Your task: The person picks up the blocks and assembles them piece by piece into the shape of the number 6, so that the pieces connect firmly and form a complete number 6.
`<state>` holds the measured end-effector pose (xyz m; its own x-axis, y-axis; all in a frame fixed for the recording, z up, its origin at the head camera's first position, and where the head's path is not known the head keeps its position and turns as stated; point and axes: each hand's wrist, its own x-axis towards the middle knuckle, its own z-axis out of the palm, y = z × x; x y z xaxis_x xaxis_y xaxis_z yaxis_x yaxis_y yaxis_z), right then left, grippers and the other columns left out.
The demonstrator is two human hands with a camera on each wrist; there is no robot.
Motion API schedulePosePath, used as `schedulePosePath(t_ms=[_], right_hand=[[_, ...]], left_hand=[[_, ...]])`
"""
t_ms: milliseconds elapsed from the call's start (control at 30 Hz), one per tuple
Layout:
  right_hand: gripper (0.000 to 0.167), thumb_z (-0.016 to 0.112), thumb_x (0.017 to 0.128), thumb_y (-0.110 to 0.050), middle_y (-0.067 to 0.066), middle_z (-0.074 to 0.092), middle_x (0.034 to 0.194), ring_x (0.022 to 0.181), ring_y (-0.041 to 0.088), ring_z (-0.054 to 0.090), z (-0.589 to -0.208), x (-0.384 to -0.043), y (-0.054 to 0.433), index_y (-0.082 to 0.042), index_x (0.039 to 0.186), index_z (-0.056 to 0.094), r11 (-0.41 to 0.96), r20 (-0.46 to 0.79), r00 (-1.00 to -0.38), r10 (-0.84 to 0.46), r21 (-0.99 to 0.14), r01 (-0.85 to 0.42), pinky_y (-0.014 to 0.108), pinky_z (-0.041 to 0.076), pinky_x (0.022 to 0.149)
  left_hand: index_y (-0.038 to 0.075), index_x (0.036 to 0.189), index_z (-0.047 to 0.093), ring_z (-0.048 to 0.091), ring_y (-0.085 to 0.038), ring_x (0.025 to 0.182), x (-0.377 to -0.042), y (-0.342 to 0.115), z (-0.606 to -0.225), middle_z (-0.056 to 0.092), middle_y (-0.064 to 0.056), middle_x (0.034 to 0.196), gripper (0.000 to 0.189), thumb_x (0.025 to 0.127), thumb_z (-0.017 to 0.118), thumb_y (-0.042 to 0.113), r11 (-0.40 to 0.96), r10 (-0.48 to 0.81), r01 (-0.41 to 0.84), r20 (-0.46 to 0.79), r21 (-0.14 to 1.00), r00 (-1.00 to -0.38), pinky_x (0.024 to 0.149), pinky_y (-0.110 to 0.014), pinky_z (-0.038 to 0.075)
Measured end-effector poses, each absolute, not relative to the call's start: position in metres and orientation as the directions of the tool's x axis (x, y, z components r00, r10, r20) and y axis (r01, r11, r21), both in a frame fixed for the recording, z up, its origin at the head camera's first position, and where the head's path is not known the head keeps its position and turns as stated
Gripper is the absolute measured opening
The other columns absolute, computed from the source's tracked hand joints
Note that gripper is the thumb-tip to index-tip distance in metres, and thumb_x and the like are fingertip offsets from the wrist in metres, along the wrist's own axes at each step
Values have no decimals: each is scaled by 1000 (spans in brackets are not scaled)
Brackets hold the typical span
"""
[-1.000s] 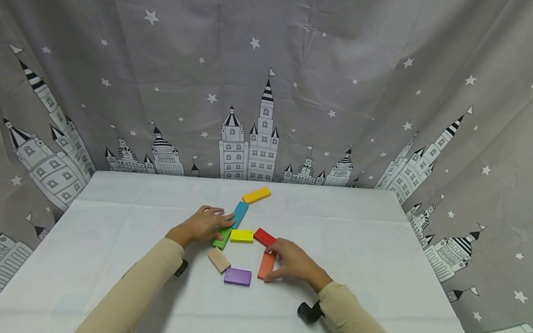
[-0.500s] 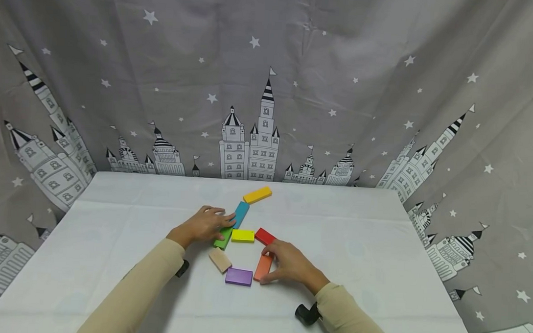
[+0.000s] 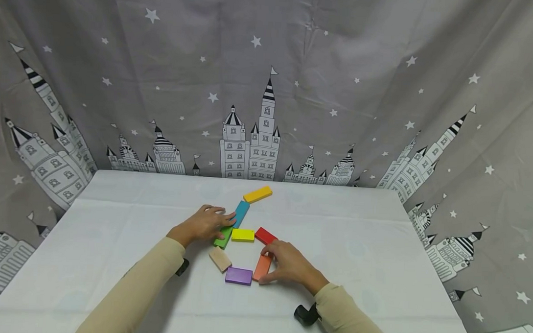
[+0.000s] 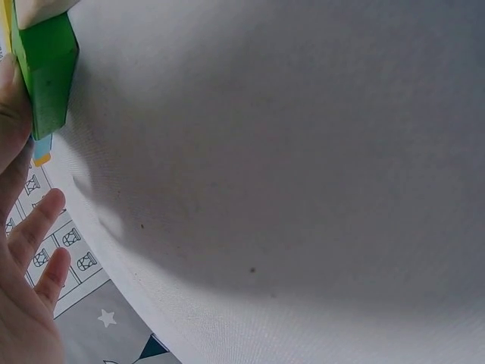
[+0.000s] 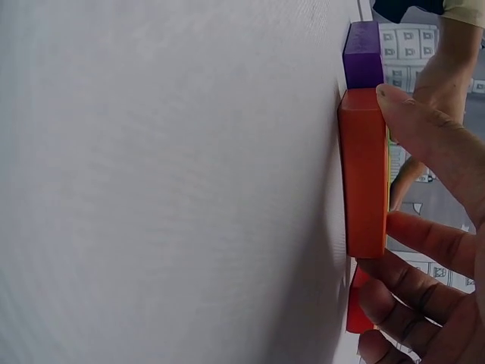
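Flat coloured wooden blocks lie in a joined outline on the white table. My left hand (image 3: 204,224) rests its thumb on the green block (image 3: 222,239), with a fingertip on the blue block (image 3: 242,212); its other fingers are spread. My right hand (image 3: 291,263) holds the orange block (image 3: 262,268) between thumb and fingers, the thumb at the end near the purple block (image 3: 238,276). In the right wrist view the orange block (image 5: 364,174) stands end to end with the purple block (image 5: 364,53). The red block (image 3: 265,236) is close to the right fingertips.
A bright yellow block (image 3: 243,235) lies between the green and red ones. A plain wooden block (image 3: 220,259) lies by the purple one. An amber block (image 3: 257,194) is farthest back. A grey castle-print curtain (image 3: 322,90) hangs behind the white table (image 3: 357,228).
My right hand has shifted the orange block slightly left and nearer me, so its near end now sits against the purple block. My left hand has stayed in place.
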<state>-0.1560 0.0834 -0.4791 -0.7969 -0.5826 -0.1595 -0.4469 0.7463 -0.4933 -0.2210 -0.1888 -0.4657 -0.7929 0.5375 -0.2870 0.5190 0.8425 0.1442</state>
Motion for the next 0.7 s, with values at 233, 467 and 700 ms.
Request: schedulePosePath(t_ms=[233,467,700], right_hand=[[59,85,67,-50,-7,61,98,92,10,52,-480,-155,83,-18,112,65,753,-164,-795,-584,-476,-455,31,49,86],[62,83,69,-51,-6,60,98,91,10,51,-477,-155,86,-16,116,63,731,-128,-790,-599,-489,-475,31,48,86],[55,82,76,-39,0,59,102,91,18,52,-467,-172,97,-11,119,62,678,-63,-778,-625,-537,-501,31,48,81]], left_hand=[[16,141,50,36,-35,136,-221,-190,-467,42,-3,149,61,87,67,37,835,549,531,-272,142,-790,109,-58,25],[16,142,49,35,-35,137,-221,-190,-466,41,-3,150,61,87,67,36,838,545,524,-280,151,-791,109,-58,24],[16,142,48,35,-35,136,-221,-190,-466,41,-3,150,60,88,66,36,832,554,536,-279,145,-784,109,-58,25]])
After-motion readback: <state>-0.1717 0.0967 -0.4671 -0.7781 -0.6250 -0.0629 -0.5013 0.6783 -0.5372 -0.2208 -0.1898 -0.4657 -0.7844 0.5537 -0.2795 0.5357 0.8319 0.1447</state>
